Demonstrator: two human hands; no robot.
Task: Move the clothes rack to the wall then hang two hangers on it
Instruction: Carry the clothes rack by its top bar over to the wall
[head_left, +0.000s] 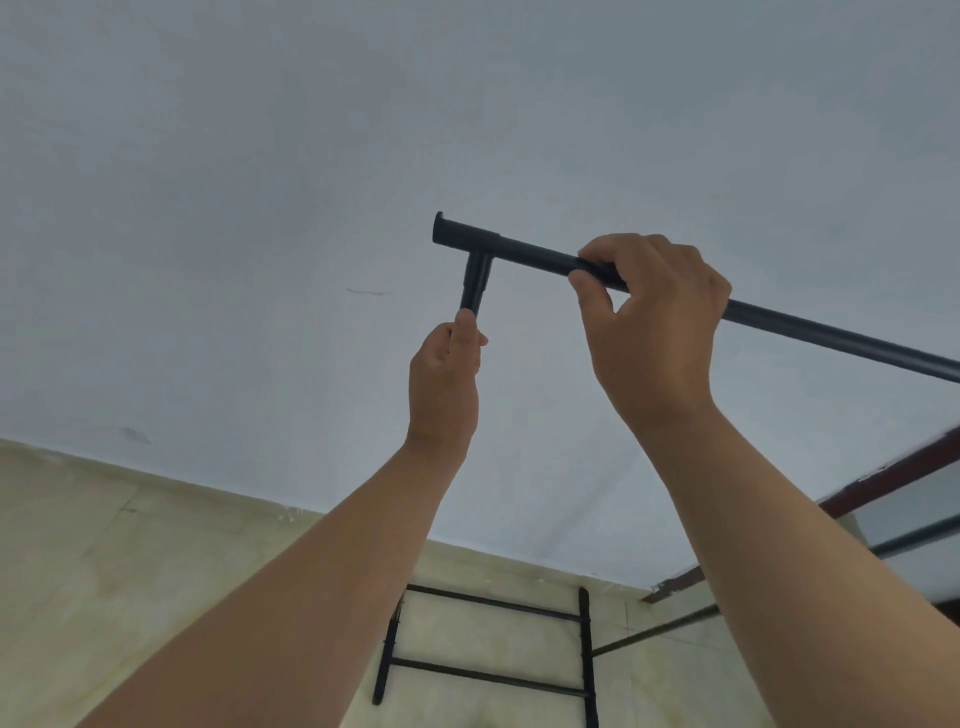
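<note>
A: Looking at the screen from far away, I see the clothes rack (545, 257) up close to a pale blue wall (260, 182). It is black. Its top bar runs from the middle of the picture out to the right edge.

B: Where are the hands?

A: The left hand (444, 379) is under the corner piece (475, 270) of the rack. Its fingers (465, 332) are curled around the pole that goes down from the corner. They are pressed close together, and the hand hides that bit of pole.

B: And the other one?

A: The right hand (654, 322) is on the top bar, just beside the corner. I see the thumb (592, 299) under the bar and the fingertips (597, 257) over it, so it pinches the bar. Both arms are bare and reach up from the bottom of the picture.

B: What is lower down?

A: The floor (104, 545) is pale yellow. I see the rack's bottom part (488, 644) there, with two black bars across and a post on each side. It stands close to where the floor meets the wall.

B: Anything else?

A: A dark red frame (893, 480) is at the right edge. I cannot tell what it is.
</note>
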